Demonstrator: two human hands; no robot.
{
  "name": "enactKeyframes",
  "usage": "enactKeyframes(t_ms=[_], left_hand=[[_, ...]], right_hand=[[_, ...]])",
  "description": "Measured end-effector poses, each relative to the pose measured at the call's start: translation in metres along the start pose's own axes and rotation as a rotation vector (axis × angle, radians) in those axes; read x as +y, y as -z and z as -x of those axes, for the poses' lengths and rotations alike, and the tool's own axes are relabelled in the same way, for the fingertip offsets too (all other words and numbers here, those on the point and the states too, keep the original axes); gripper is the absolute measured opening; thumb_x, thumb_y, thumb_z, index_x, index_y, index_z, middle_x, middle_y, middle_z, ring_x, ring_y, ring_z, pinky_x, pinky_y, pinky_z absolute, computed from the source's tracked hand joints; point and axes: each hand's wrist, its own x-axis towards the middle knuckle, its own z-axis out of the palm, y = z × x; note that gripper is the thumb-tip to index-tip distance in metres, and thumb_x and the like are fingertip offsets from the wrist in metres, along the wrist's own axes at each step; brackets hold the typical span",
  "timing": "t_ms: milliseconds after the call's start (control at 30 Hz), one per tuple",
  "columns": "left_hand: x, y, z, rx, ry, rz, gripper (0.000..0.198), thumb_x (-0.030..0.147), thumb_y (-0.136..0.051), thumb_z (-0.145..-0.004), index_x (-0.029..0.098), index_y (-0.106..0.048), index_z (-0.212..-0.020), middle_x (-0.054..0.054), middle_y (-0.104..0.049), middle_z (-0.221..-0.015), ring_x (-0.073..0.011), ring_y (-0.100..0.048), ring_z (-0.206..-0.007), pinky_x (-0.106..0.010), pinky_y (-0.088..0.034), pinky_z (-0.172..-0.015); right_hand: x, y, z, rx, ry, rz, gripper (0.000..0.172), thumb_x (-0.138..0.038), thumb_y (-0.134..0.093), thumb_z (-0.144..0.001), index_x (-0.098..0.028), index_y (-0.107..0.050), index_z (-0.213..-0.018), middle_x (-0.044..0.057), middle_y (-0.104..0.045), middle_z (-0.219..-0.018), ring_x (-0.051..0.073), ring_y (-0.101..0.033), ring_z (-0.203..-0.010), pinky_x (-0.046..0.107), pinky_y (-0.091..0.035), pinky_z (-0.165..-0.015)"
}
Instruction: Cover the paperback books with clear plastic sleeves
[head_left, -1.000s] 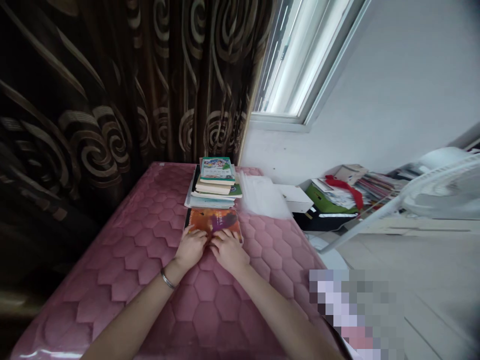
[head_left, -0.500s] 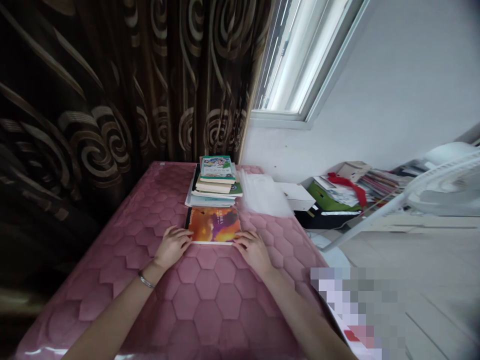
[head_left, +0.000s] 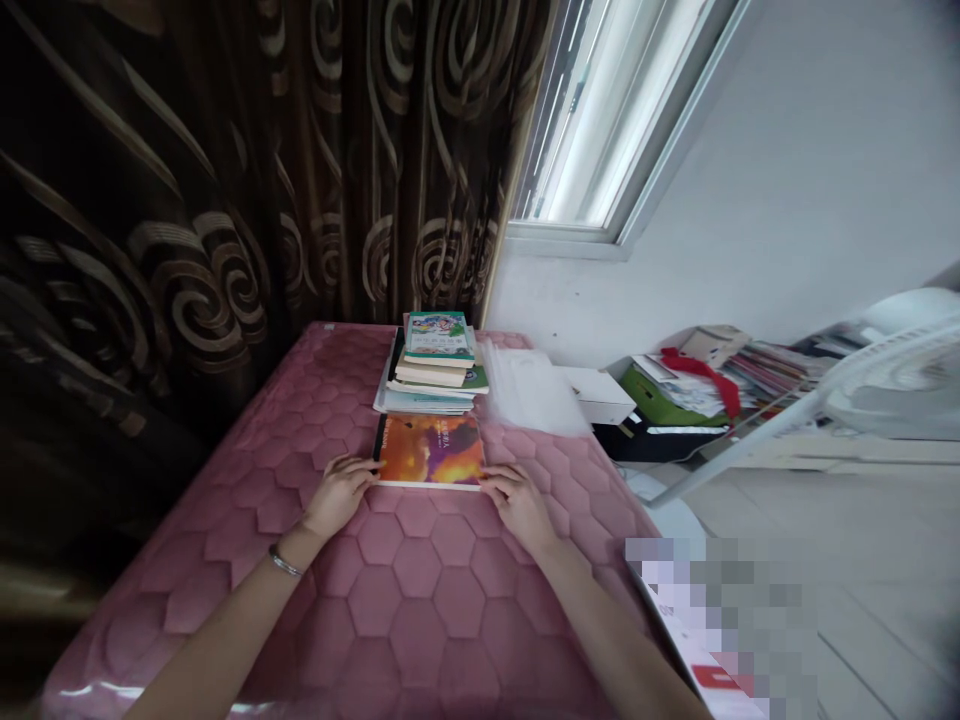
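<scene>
This is a home: quilted mattress (head_left: 416, 620) at six o'clock, patterned curtain (head_left: 225, 200) at ten, window (head_left: 600, 130) at one, fan (head_left: 885, 375) at three.

Orange book (head_left: 431, 450) is showing a smooth printed paper cover; stacked books (head_left: 437, 365) are showing smooth covers, paper page edges; mattress (head_left: 420, 590) is looking quilted, glossy plastic film catching light at near edge; curtain (head_left: 202, 200) is looking like patterned cloth; bracelet (head_left: 285, 562) is gleaming, metal; white sheets (head_left: 529, 390) are looking like translucent plastic; wall (head_left: 810, 150) is reading matt; floor (head_left: 900, 540) is showing smooth tile.
</scene>
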Motion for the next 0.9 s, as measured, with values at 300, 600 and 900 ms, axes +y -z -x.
enactKeyframes(t_ms=[300,600,900], left_hand=[[0.045,-0.005,-0.007,-0.014,-0.085,-0.193,0.018,0.020,-0.058,-0.084,0.024,-0.066,-0.099,-0.006,-0.068,-0.111,-0.0226,-0.058,-0.104,-0.047,-0.030,-0.102],[0.066,-0.032,-0.029,0.030,-0.208,-0.173,0.015,0.012,-0.055,-0.085,0.020,-0.067,-0.085,-0.003,-0.070,-0.093,-0.0178,-0.060,-0.089,-0.042,-0.032,-0.099],[0.041,-0.020,-0.022,0.058,-0.259,-0.146,0.016,0.019,-0.053,-0.089,0.022,-0.067,-0.082,0.000,-0.072,-0.098,-0.0153,-0.061,-0.089,-0.040,-0.032,-0.095]], right_hand=[[-0.029,-0.006,-0.011,-0.016,0.048,0.104,0.012,-0.015,-0.061,-0.080,-0.022,-0.071,-0.081,0.005,-0.069,-0.094,0.023,-0.055,-0.098,0.038,-0.045,-0.086],[-0.071,-0.050,-0.034,-0.145,0.107,0.216,0.007,-0.016,-0.062,-0.083,-0.020,-0.067,-0.085,0.005,-0.067,-0.102,0.021,-0.053,-0.100,0.036,-0.042,-0.086],[-0.039,-0.036,-0.024,-0.039,0.089,0.078,0.012,-0.019,-0.065,-0.083,-0.023,-0.069,-0.073,0.002,-0.071,-0.097,0.020,-0.058,-0.093,0.035,-0.044,-0.082]])
